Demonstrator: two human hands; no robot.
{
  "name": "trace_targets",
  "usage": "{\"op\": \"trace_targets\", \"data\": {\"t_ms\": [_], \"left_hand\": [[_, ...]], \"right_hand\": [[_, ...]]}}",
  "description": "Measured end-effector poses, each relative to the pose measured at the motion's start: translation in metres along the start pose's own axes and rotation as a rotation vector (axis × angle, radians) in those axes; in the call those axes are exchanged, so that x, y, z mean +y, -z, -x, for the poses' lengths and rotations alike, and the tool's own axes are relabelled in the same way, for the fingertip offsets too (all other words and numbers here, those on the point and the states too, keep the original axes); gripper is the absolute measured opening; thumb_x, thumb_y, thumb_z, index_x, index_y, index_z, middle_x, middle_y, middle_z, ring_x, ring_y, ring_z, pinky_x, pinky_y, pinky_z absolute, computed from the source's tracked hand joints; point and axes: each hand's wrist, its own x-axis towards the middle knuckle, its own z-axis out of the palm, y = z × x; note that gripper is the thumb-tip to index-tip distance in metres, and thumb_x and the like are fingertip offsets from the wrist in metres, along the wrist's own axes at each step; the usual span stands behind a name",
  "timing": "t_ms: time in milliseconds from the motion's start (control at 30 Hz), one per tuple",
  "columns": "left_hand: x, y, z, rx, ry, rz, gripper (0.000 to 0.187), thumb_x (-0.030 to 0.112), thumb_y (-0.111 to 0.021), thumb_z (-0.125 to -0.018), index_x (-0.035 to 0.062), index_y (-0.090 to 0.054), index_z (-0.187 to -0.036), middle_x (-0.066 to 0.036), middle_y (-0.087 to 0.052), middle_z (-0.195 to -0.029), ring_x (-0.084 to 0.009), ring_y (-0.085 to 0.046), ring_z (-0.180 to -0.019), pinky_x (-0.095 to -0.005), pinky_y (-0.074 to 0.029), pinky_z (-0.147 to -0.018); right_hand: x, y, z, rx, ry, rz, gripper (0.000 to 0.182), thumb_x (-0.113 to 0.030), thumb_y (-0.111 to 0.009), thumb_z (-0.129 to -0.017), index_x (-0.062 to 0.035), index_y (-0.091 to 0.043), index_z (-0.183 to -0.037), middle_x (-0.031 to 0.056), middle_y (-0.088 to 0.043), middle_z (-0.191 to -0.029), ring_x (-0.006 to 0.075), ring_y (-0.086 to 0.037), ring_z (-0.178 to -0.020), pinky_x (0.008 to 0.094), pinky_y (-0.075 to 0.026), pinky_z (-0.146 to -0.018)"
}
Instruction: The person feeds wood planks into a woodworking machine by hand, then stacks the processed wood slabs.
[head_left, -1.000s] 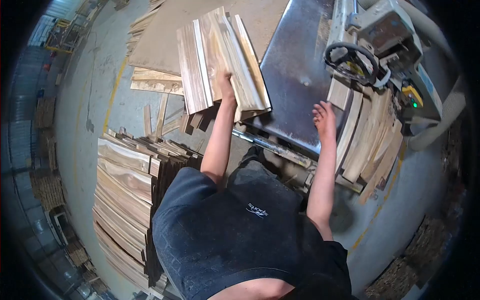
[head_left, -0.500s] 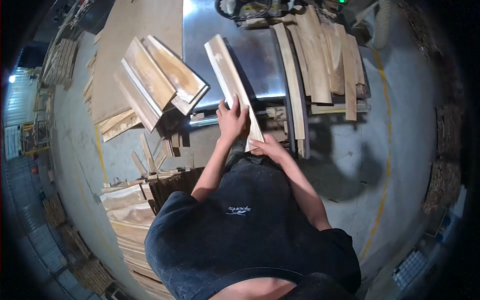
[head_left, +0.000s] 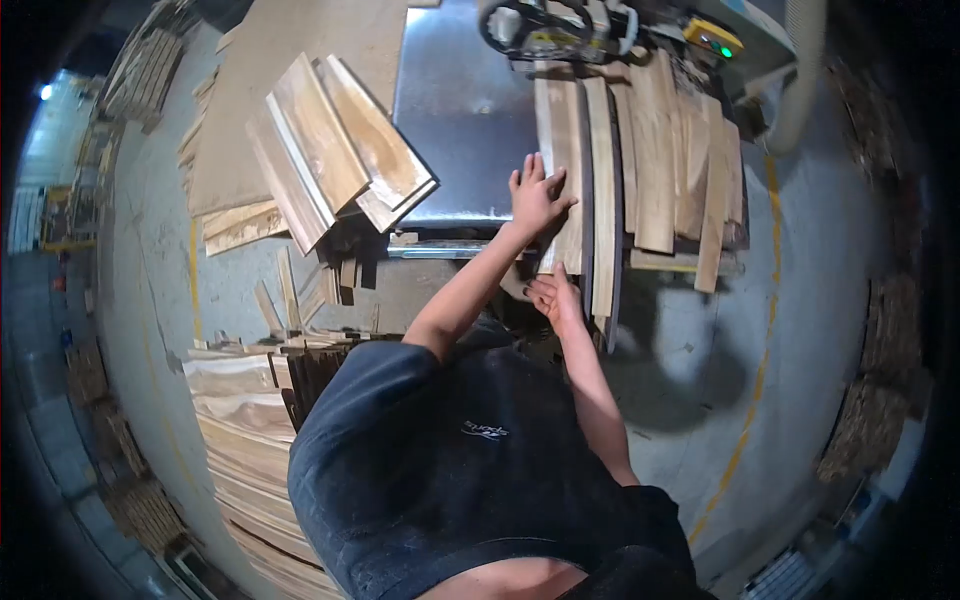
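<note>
A long wooden board (head_left: 560, 120) lies lengthwise on the shiny metal table (head_left: 465, 130), along a dark straight rail (head_left: 588, 190). My left hand (head_left: 538, 200) rests on the board's left side, fingers spread. At the near end is my right hand (head_left: 556, 298), its fingers stretched out and touching or very near the board's end; exact contact is hard to see. Just past the rail runs a narrow light strip of wood (head_left: 603, 200).
Several planed boards (head_left: 325, 140) lie stacked on the left of the table. More planks (head_left: 655, 160) cover the right side. A machine head (head_left: 570, 30) and a yellow control box (head_left: 713, 38) with a green light stand at the back. Stacked wood (head_left: 245, 420) is at lower left.
The board has moved right and forward, from a slanted position in both hands to lying straight along the dark rail. Both hands have loosened from gripping it to extended fingers. The view has shifted.
</note>
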Motion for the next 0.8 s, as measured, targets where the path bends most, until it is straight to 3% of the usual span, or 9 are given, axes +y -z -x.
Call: {"op": "trace_targets", "data": {"t_ms": [133,233,300,333,400,500,600,733,800], "left_hand": [[-0.014,0.003,-0.046,-0.016,-0.019,0.033,0.066,0.058,-0.07,-0.073,0.0222,-0.062,-0.128,-0.03,-0.028,-0.15,-0.037,-0.019,-0.145,-0.0554,-0.015,-0.111],[-0.041,0.012,-0.088,0.1,-0.083,-0.003,0.053,0.051,-0.071,-0.076,0.0197,-0.068,-0.118,-0.027,-0.045,-0.14,-0.0359,-0.039,-0.136,-0.0493,-0.031,-0.107],[-0.077,0.031,-0.133,-0.106,-0.117,0.346,0.037,0.04,-0.071,-0.077,0.0163,-0.073,-0.106,-0.021,-0.063,-0.118,-0.0344,-0.06,-0.113,-0.0418,-0.048,-0.09],[-0.079,0.059,-0.146,0.025,-0.078,0.29,0.026,0.028,-0.072,-0.075,0.0097,-0.073,-0.093,-0.017,-0.069,-0.091,-0.0339,-0.067,-0.086,-0.0396,-0.053,-0.074],[-0.107,0.099,-0.174,0.462,-0.039,0.02,0.028,0.026,-0.075,-0.071,0.0071,-0.071,-0.09,-0.018,-0.065,-0.1,-0.037,-0.061,-0.095,-0.045,-0.05,-0.083],[-0.165,0.14,-0.198,0.405,0.419,-0.255,0.07,0.032,-0.084,-0.064,0.0153,-0.057,-0.126,-0.028,-0.035,-0.142,-0.0494,-0.035,-0.127,-0.058,-0.034,-0.102],[-0.225,0.165,-0.202,0.088,0.384,-0.158,0.062,0.04,-0.08,-0.066,0.0153,-0.062,-0.12,-0.025,-0.06,-0.116,-0.0426,-0.055,-0.113,-0.0493,-0.043,-0.098],[-0.208,0.196,-0.175,0.01,0.356,-0.061,0.066,0.046,-0.069,-0.075,0.0084,-0.055,-0.128,-0.02,-0.068,-0.096,-0.032,-0.067,-0.093,-0.0432,-0.052,-0.084],[-0.214,0.18,-0.148,-0.069,0.586,1.264,0.062,0.045,-0.053,-0.086,-0.0008,-0.053,-0.128,-0.02,-0.068,-0.1,-0.0306,-0.068,-0.089,-0.0396,-0.056,-0.071]], "right_hand": [[-0.027,-0.026,-0.034,0.12,0.093,0.107,0.051,-0.05,-0.043,-0.1,-0.0024,-0.06,-0.091,0.0024,-0.06,-0.063,0.0159,-0.062,-0.054,0.0244,-0.039,-0.045],[-0.049,-0.04,-0.067,0.197,0.071,0.049,0.05,-0.05,-0.046,-0.099,-0.004,-0.061,-0.087,0.0009,-0.056,-0.06,0.015,-0.06,-0.051,0.0239,-0.035,-0.041],[-0.071,-0.053,-0.089,0.242,0.064,0.027,0.047,-0.048,-0.049,-0.098,-0.0043,-0.061,-0.085,0.0008,-0.054,-0.06,0.0147,-0.058,-0.05,0.0219,-0.035,-0.039],[-0.082,-0.059,-0.102,0.231,0.095,0.016,0.046,-0.048,-0.051,-0.097,-0.0043,-0.061,-0.084,0.0006,-0.053,-0.061,0.0138,-0.056,-0.048,0.0213,-0.036,-0.04],[-0.103,-0.067,-0.126,0.233,0.01,-0.167,0.045,-0.047,-0.052,-0.096,-0.0042,-0.062,-0.084,0.0008,-0.052,-0.061,0.0136,-0.054,-0.048,0.0213,-0.036,-0.04],[-0.118,-0.101,-0.116,0.328,0.118,-0.061,0.045,-0.048,-0.053,-0.096,-0.0047,-0.06,-0.085,-0.0015,-0.048,-0.059,0.0123,-0.054,-0.051,0.0209,-0.034,-0.041],[-0.131,-0.113,-0.129,0.372,0.178,-0.005,0.044,-0.049,-0.055,-0.095,-0.0065,-0.058,-0.088,-0.0038,-0.045,-0.058,0.0111,-0.052,-0.053,0.0209,-0.031,-0.04],[-0.161,-0.103,-0.165,0.305,0.105,-0.024,0.041,-0.048,-0.053,-0.096,-0.0087,-0.059,-0.088,-0.0053,-0.045,-0.058,0.0101,-0.051,-0.051,0.0206,-0.031,-0.039],[-0.171,-0.095,-0.181,0.087,0.07,-0.07,0.038,-0.046,-0.051,-0.098,-0.0099,-0.058,-0.09,-0.0063,-0.049,-0.061,0.0091,-0.054,-0.056,0.0208,-0.034,-0.043]]}}
